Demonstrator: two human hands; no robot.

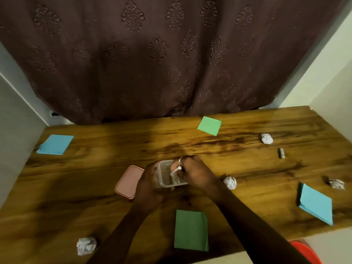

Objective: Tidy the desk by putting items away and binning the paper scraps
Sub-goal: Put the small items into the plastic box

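1. The left hand (150, 181) is gripping the wall of a clear container (165, 184), with its fingers curled round it.
2. The right hand (192, 173) is pinching a small white item (174, 170) inside the container's open top. I cannot tell what the item is.
3. A pink lid (129, 181) is lying just beside the container on the tabletop (247, 166).
4. One crumpled scrap (230, 182) is sitting near the right forearm. Three others are lying well apart: far right (266, 138), right edge (336, 182) and near left (86, 245).
5. Blue pads (55, 144) (315, 203) and green pads (209, 125) (191, 230) are lying scattered, with a small cylinder (281, 153) lying alone at right.
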